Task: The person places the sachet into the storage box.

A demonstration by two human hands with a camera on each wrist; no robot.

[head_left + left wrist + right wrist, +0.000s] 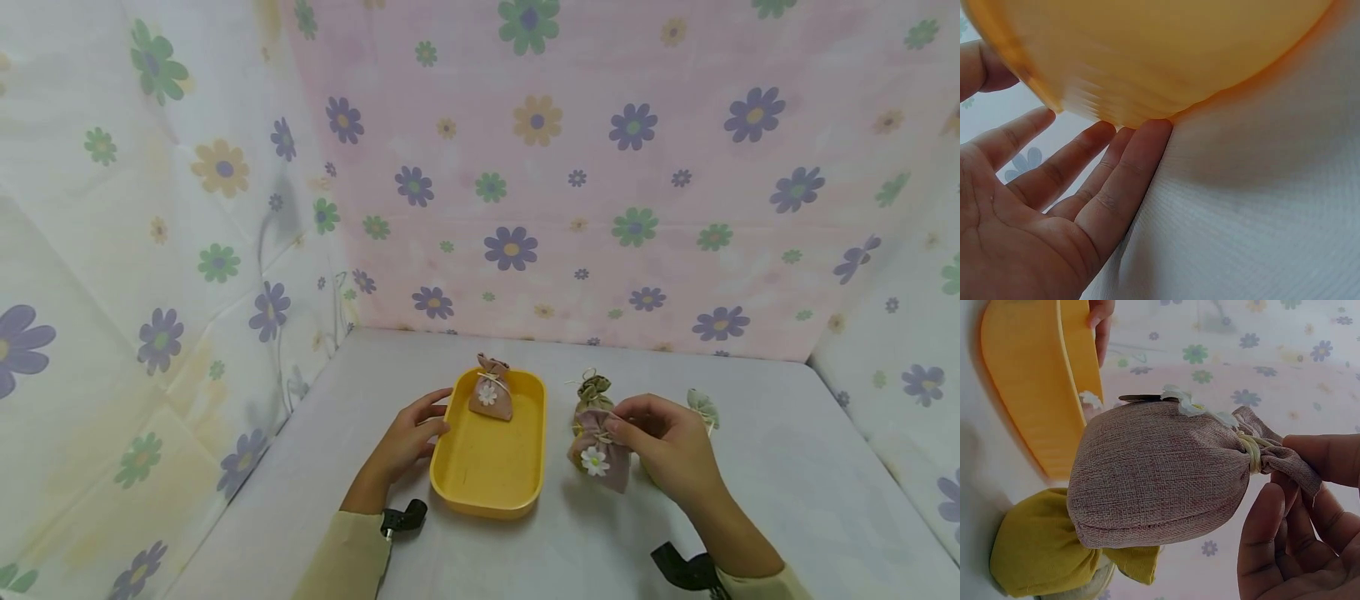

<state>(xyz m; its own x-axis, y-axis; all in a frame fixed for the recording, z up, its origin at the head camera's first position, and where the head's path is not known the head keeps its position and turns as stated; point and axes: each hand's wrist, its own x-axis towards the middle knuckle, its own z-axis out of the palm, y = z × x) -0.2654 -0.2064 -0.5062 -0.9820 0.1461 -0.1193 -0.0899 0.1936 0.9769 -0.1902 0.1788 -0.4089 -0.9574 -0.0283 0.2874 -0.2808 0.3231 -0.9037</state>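
My right hand [667, 446] pinches the gathered neck of a mauve drawstring pouch [1160, 475], held up off the table. A white daisy [595, 462] decorates the pouch's front. At the left side of a yellow tray [487, 475], my left hand [1054, 206] touches the outer wall with extended fingertips. Inside the tray's far end sits a pinkish-brown pouch [491, 400] with a white flower. Behind the held pouch stands an olive pouch [592, 390]; a mustard-coloured pouch [1047, 544] shows beyond it in the right wrist view.
A pale green pouch [702, 405] stands to the right, partly hidden by my right hand. White cloth covers the table [360, 375]. Flower-printed curtains [450, 283] enclose its back and sides.
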